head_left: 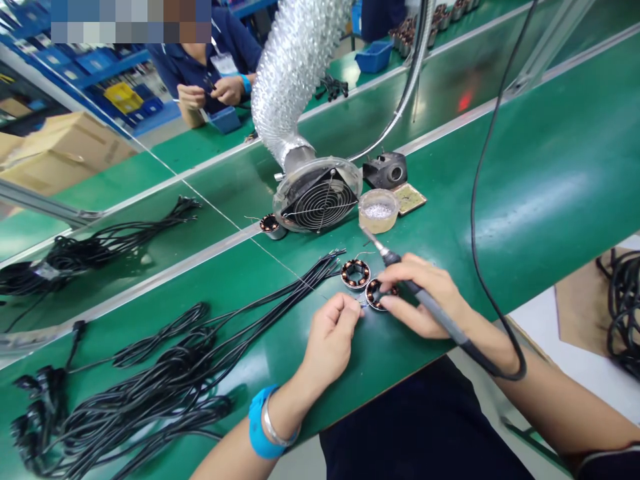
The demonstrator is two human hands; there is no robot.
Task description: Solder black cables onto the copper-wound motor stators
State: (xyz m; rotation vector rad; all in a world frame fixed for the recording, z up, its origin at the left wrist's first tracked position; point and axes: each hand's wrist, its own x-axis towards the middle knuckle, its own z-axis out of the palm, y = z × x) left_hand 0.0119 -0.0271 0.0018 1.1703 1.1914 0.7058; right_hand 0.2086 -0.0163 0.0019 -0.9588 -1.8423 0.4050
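Note:
My right hand [430,293] is closed around a soldering iron [425,297], whose tip points up and left beside a round tub of silvery bits [379,211]. The thumb and a finger of that hand also reach to a copper-wound motor stator [374,294]. My left hand [333,337] pinches thin wire [362,303] at the left edge of this stator; the fingertips partly hide it. A fine pale strand [240,227] slants down from the upper left toward my left hand. Another stator [355,274] lies just behind the first, touching or nearly touching it.
Black power cables [165,380] spread over the left of the green bench [545,167]. A fume extractor fan [320,200] on a foil duct [285,73] stands behind, with a third stator [271,225] beside it. The iron's cord [475,220] hangs at right. Opposite, a co-worker [210,73] handles something.

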